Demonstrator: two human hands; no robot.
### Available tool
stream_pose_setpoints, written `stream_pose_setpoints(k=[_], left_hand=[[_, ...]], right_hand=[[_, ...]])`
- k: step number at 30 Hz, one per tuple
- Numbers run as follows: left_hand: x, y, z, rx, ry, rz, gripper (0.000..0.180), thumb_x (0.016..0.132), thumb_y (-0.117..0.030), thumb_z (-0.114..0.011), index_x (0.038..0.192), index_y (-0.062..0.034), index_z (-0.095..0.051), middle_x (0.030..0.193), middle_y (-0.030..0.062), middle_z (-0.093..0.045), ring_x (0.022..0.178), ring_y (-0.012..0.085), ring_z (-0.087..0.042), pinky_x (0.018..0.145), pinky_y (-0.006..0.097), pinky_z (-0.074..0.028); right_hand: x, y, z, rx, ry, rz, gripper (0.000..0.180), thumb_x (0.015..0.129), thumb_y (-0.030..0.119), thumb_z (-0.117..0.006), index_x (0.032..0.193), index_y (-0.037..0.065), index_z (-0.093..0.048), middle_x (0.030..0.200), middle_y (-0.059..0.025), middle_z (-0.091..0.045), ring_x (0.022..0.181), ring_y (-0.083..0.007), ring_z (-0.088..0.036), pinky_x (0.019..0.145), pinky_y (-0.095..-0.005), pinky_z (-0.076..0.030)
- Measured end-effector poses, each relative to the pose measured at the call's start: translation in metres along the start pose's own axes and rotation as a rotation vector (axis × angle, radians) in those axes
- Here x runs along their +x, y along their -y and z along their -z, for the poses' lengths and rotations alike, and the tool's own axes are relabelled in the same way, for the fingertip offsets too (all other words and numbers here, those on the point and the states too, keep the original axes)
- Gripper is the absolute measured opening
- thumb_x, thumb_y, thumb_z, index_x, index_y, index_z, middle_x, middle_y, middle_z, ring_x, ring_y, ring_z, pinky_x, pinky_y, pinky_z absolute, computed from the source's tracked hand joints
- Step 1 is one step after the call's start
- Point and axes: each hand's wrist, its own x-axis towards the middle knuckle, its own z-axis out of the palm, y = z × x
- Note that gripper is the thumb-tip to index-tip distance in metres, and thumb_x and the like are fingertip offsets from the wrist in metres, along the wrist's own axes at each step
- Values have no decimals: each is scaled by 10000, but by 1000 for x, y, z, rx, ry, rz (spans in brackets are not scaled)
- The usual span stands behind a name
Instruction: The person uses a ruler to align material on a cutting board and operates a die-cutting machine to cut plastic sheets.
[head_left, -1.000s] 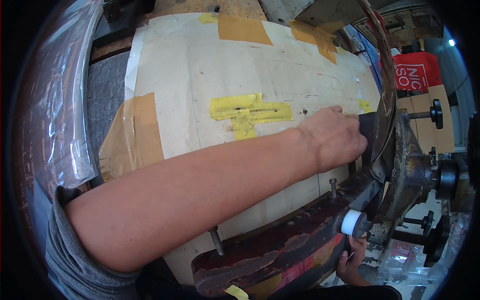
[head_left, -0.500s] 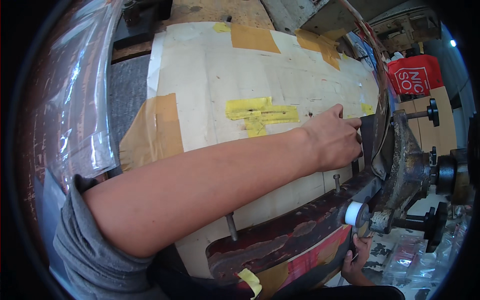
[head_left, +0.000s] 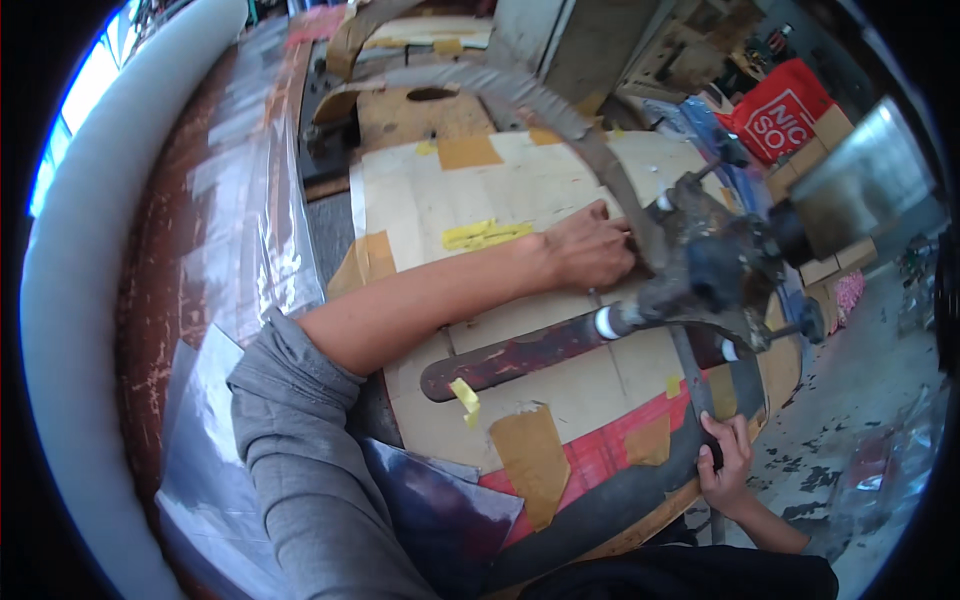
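Note:
My left hand [head_left: 590, 248] reaches across a pale board [head_left: 420, 200] patched with yellow and brown tape. Its fingers curl closed beside a worn metal bracket [head_left: 690, 260], and what they hold, if anything, is hidden. Near the board's right front edge, my right hand [head_left: 728, 465] has its fingers bent round a narrow grey strip [head_left: 692, 370]; a small dark part shows at its fingertips. Between the hands lies a dark red bar [head_left: 520, 358] with upright bolts and a white ring [head_left: 604, 323]. A curved grey band [head_left: 560, 110] arches above my left hand.
Clear plastic sheeting [head_left: 270, 220] and a thick pale roll [head_left: 90, 300] run along the left. Black screw knobs [head_left: 810, 320] and a shiny metal cylinder [head_left: 860, 185] stick out at the right. A red bag [head_left: 780, 110] and cardboard boxes [head_left: 825, 265] stand behind.
My view has pulled back and turned, showing more of the bench and the curved band. The bracket and bar now sit differently over the board. Both hands stay near the bracket and front edge.

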Motion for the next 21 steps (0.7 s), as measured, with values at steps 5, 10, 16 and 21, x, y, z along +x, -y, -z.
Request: stream_pose_setpoints(k=[5, 10, 16, 21], left_hand=[[-2, -1, 34, -92, 85, -10, 133, 718, -214, -556, 773, -114, -625, 853, 65, -625, 930, 243, -560, 802, 432, -412], [-17, 34, 12, -268, 183, -87, 187, 682, -189, -600, 820, -66, -570, 815, 135, -576, 782, 320, -563, 670, 427, -443], [-21, 44, 30, -188, 354, -71, 151, 702, -134, -585, 817, -44, -545, 788, 161, -553, 733, 344, -559, 634, 423, -448], [-28, 16, 78, -196, 370, 86, 120, 736, -83, -546, 842, -25, -552, 849, 178, -570, 798, 355, -573, 686, 422, -463]], right_hand=[[0, 7, 5, 30, -41, -19, 370, 666, 53, -581, 1035, 31, -611, 752, -101, -454, 679, -264, -485, 588, -360, -406], [-2, 2, 5, 51, -54, -9, 373, 663, 81, -602, 1035, 69, -625, 751, -72, -468, 680, -232, -506, 562, -347, -426], [-6, 4, 8, 79, -47, -9, 330, 703, 101, -613, 1032, 71, -620, 766, -66, -470, 729, -235, -526, 581, -352, -437], [-7, -4, 10, 91, -29, 8, 332, 728, 135, -609, 1058, 96, -608, 819, -71, -480, 788, -237, -538, 617, -361, -457]])
